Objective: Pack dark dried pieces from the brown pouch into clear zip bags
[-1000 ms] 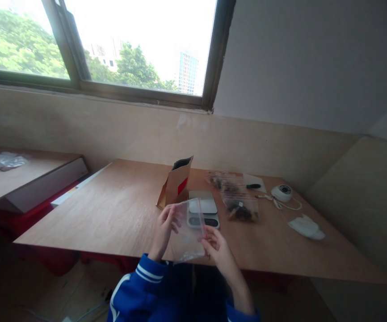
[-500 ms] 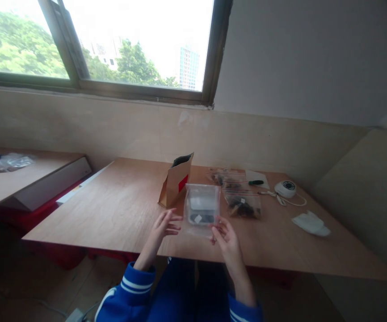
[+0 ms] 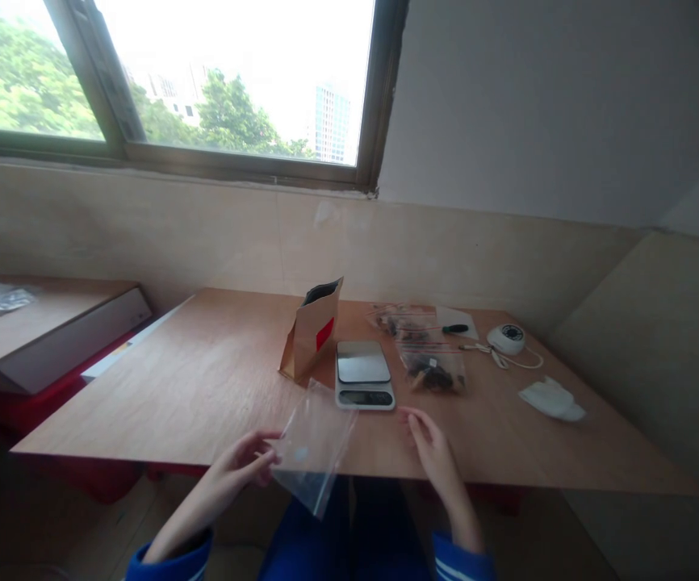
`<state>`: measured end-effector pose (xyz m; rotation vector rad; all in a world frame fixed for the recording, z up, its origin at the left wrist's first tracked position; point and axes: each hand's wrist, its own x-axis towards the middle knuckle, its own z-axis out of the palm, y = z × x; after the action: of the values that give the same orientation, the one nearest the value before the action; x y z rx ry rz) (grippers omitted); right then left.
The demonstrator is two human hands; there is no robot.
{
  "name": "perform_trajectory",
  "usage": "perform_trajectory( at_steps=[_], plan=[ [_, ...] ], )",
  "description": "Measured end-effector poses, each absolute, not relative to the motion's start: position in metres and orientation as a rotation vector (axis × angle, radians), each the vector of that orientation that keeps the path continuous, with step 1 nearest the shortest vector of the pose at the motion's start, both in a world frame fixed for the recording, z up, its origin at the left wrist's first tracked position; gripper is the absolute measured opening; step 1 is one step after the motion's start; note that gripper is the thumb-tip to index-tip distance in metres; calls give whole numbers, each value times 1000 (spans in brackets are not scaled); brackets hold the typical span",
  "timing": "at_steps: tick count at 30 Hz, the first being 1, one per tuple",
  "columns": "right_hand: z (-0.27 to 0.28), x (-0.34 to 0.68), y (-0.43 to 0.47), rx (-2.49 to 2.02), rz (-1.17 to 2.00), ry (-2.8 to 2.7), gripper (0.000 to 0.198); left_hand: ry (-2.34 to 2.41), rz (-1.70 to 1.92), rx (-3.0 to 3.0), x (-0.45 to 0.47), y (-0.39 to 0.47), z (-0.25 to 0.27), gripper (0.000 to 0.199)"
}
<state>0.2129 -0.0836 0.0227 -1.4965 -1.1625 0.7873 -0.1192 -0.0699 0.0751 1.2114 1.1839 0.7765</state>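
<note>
My left hand (image 3: 245, 460) pinches one edge of a clear zip bag (image 3: 316, 444) and holds it at a slant over the table's front edge. No contents show in the bag. A white kitchen scale (image 3: 364, 375) with a metal top and a dark display strip lies on the table just beyond the bag. Close to the scale's front right corner, my right hand (image 3: 425, 436) is loosely open with nothing in it. The brown paper pouch (image 3: 310, 335) with a red label stands upright behind the bag, left of the scale, with its top open.
Right of the scale lie several zip bags (image 3: 434, 371) with dark contents. Behind them is a green-handled screwdriver (image 3: 455, 328). Further right are a white dome camera (image 3: 505, 339) with its cable and a crumpled white tissue (image 3: 552, 399). Another table (image 3: 40, 343) stands to the left.
The clear bag has passed from my right hand to my left and moved down and left, uncovering the scale. My right hand has let go of it and shifted slightly right.
</note>
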Motion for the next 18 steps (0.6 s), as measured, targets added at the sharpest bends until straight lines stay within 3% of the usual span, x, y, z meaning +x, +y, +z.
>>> perform_trajectory(
  at_steps=[6,10,18],
  plan=[
    [13,269,-43,-1542,321,-1449,32,1560,914,1097,-205,-79,87,60],
    [28,302,10,-1727,21,-1609,37,1678,1120,1068,-215,-49,72,73],
    [43,332,49,-2179,-93,-1766,39,2380,1014,1374,-173,-9,48,63]
  ],
)
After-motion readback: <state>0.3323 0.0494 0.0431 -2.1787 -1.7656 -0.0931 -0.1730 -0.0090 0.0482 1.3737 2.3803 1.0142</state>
